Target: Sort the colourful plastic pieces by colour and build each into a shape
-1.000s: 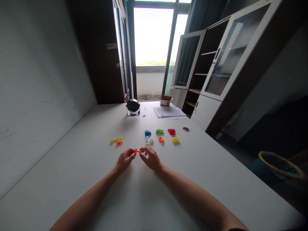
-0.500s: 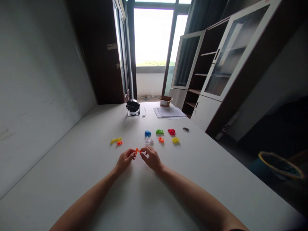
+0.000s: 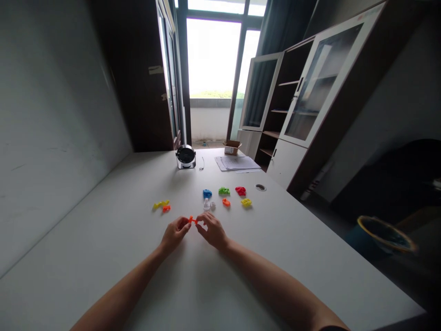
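Both hands pinch one small orange plastic piece (image 3: 193, 220) above the white table (image 3: 210, 285). My left hand (image 3: 174, 232) is closed on its left end, and my right hand (image 3: 212, 231) is closed on its right end; the fingertips partly cover it. Just beyond my right hand lie white plastic pieces (image 3: 208, 205). To the left of my left hand rest a yellow piece (image 3: 161, 204) and another orange piece (image 3: 166, 208), close together.
Farther out sit blue (image 3: 207, 193), green (image 3: 224, 191) and red (image 3: 240, 191) plastic pieces, with orange (image 3: 226, 202) and yellow (image 3: 245, 202) ones nearer. A round black device (image 3: 185, 156), papers (image 3: 237, 163) and an open cardboard box (image 3: 232, 147) stand at the back. A wall borders the left.
The view has shifted slightly, so the table and the pieces on it appear a little farther left and lower. Both hands keep their pinch on the orange piece, with little other movement.
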Tool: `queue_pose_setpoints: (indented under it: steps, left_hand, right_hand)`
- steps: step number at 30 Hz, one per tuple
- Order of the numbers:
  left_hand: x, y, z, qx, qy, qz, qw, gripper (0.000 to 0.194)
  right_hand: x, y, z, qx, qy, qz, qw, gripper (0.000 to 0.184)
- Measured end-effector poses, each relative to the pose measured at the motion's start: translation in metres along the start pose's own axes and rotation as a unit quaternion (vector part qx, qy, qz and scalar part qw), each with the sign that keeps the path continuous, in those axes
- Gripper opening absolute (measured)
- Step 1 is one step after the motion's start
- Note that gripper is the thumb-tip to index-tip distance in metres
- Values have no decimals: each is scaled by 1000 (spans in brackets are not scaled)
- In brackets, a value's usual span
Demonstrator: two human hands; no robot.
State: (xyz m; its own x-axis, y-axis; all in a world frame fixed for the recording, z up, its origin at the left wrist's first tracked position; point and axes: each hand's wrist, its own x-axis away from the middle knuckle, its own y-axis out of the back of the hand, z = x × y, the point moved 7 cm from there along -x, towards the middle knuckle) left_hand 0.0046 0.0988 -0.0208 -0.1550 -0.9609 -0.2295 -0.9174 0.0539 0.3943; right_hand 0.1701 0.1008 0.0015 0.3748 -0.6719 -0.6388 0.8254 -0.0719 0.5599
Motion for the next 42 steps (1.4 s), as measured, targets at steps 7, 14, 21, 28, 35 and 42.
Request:
queue_pose_setpoints:
  steps: [7, 14, 21, 28, 35, 42]
  left_hand:
    - [0, 4, 0, -7, 11, -15, 1000, 27]
    - [0, 1, 3, -8, 10, -3, 1000, 23]
    - [2, -2, 0, -9, 8, 13, 1000, 24]
    - [2, -3, -6, 4, -3, 31, 1000, 26]
    - [1, -2, -3, 3, 6, 25, 1000, 27]
    - [0, -4, -1, 52, 6, 46, 998, 30]
  right_hand:
    - [2, -3, 7, -9, 16, 34, 999, 31]
    - [1, 0, 3, -16, -3, 27, 1000, 21]
    - [0, -2, 7, -2, 2, 35, 999, 15]
    - [-1, -3, 8, 8, 16, 42, 999, 11]
    - [0, -3, 6, 25, 20, 42, 999, 11]
    - [1, -7, 1, 13, 9, 46, 999, 7]
